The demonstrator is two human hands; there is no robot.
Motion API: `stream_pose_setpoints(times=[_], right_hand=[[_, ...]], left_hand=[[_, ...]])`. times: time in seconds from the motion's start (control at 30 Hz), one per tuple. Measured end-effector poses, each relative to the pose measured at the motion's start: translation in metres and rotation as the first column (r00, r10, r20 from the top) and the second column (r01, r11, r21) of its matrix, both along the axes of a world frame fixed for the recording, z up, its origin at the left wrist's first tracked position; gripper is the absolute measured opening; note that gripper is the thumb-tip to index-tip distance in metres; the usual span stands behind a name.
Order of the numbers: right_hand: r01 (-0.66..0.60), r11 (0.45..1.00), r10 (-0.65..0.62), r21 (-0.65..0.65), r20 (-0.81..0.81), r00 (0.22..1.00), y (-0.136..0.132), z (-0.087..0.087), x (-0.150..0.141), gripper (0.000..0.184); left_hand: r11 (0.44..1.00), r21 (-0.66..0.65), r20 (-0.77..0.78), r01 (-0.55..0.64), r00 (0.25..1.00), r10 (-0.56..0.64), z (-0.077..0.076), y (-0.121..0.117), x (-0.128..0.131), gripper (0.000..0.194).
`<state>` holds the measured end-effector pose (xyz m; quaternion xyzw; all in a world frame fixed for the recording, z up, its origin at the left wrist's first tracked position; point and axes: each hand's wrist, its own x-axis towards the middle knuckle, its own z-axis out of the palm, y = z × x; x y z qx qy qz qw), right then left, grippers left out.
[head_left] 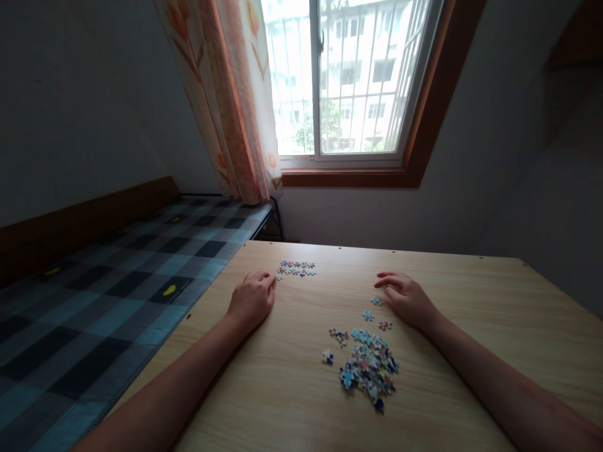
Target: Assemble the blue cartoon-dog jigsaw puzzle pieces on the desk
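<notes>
Beneath a barred window, hands rest apart on a pale wooden table.

- Left hand: bare; rounded back, compact outline. Fingers partly hidden; nail detail too small to tell.
- Right hand: bare; slender fingers, narrow tips. Surface detail soft, nails unresolved.
- Left wrist: bare, narrower than the forearm behind it.
- Right wrist: bare, likewise slim.
- Left forearm: bare over visible length; smooth contour, widening toward lower picture edge.
- Right forearm: bare over visible length; smooth, tapering toward wrist, broadest near picture edge.
</notes>
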<state>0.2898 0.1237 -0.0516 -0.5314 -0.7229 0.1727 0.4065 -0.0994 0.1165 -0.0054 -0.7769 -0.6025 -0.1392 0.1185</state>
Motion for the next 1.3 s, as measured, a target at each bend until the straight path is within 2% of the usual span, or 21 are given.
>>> stream_pose_setpoints(times=[0.17, 1.03, 1.3], right_hand=[[-0.007, 1.0, 0.007, -0.003, 0.007, 1.0, -0.0002, 0.0008, -0.0004, 0.026], [-0.022, 0.999, 0.021, 0.025, 0.043, 0.999, -0.0003, 0.0021, -0.0012, 0.028], [-0.004, 1.0, 0.005, 0.023, -0.069, 0.998, 0.002, 0.0051, -0.0021, 0.028]], left_hand=[[1.0, 0.003, 0.025, 0.028, 0.999, -0.028, -0.0018, 0.0013, 0.0035, 0.025], [0.999, 0.045, -0.046, 0.001, 0.999, 0.001, -0.0023, 0.0032, 0.007, 0.024], [0.998, 0.056, -0.027, -0.006, 1.0, 0.007, -0.0034, 0.0051, 0.0076, 0.031]])
